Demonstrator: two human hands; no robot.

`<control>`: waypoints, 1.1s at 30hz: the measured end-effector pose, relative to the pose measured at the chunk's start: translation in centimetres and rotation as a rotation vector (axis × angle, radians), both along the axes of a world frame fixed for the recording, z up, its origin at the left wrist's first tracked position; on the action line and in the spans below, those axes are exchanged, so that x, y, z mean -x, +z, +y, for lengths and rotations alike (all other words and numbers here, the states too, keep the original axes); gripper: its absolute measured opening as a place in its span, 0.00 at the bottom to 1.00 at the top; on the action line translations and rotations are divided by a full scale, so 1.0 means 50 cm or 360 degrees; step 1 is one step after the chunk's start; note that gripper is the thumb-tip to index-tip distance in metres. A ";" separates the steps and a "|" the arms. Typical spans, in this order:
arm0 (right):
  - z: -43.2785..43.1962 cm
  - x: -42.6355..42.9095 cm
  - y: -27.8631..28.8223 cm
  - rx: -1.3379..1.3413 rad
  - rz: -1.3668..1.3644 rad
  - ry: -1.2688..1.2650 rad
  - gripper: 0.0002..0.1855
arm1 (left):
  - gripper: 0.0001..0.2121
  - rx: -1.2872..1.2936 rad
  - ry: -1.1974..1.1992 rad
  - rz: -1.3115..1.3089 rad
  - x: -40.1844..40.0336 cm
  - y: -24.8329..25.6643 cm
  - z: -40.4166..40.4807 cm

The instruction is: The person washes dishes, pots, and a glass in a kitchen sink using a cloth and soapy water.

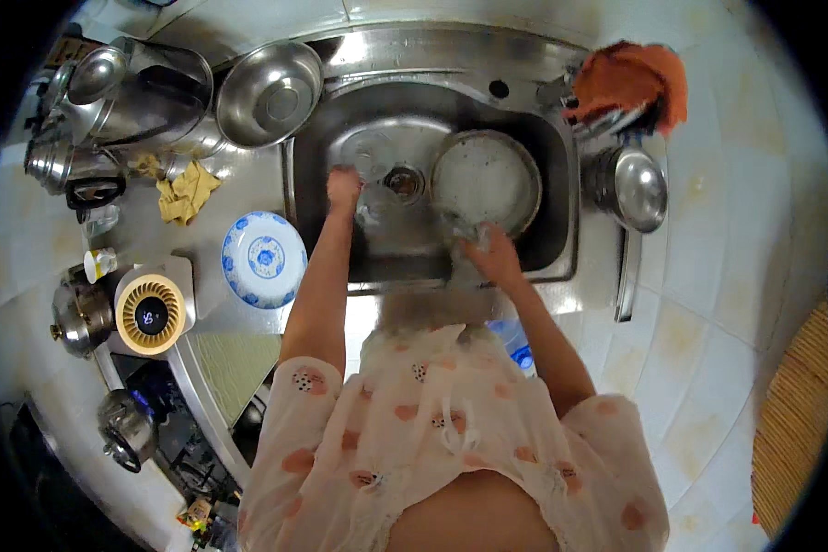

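Observation:
In the stainless-steel sink (552,259), a round pan or basin (486,181) filled with cloudy whitish liquid stands right of the drain (405,184). My right hand (495,254) is at its near rim, curled on a blurred, translucent pale item (468,231) whose kind I cannot make out. Over the sink's left part is my left hand (345,188), its fingers bunched. A faint, clear round shape (369,153) shows just beyond it, perhaps a lid or water. Whether the left hand grips anything is hidden.
Left of the sink lie a blue-and-white plate (263,261), a crumpled yellow cloth (188,193) and a tilted steel bowl (270,94). Metal pots (152,96) crowd the back left corner. At right are a steel bowl or ladle (639,189) and an orange cloth (631,83).

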State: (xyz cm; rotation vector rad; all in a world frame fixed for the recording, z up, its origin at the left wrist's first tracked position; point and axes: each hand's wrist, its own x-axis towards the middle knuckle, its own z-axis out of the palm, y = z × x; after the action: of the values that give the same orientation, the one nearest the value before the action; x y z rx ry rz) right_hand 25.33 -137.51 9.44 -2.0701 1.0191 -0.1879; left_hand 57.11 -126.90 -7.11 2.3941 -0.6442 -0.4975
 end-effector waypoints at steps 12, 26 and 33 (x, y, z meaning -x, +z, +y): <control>0.028 -0.006 0.050 -0.0378 0.0124 -0.0092 0.30 | 0.13 -0.0837 -0.0231 -0.0098 0.006 -0.030 -0.145; -0.004 -0.043 -0.009 -0.0505 0.0118 0.0217 0.29 | 0.15 0.0742 -0.0205 0.1205 0.168 0.369 -0.084; -0.002 -0.108 0.020 -0.0289 0.0264 0.0487 0.25 | 0.16 0.1003 -0.0867 0.1091 0.132 0.552 0.078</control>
State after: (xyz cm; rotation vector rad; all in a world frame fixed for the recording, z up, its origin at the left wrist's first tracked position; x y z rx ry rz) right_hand 30.75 -137.63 10.44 -2.0670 0.7701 0.2280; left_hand 50.53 -123.02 20.48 1.3189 -0.9437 -1.0861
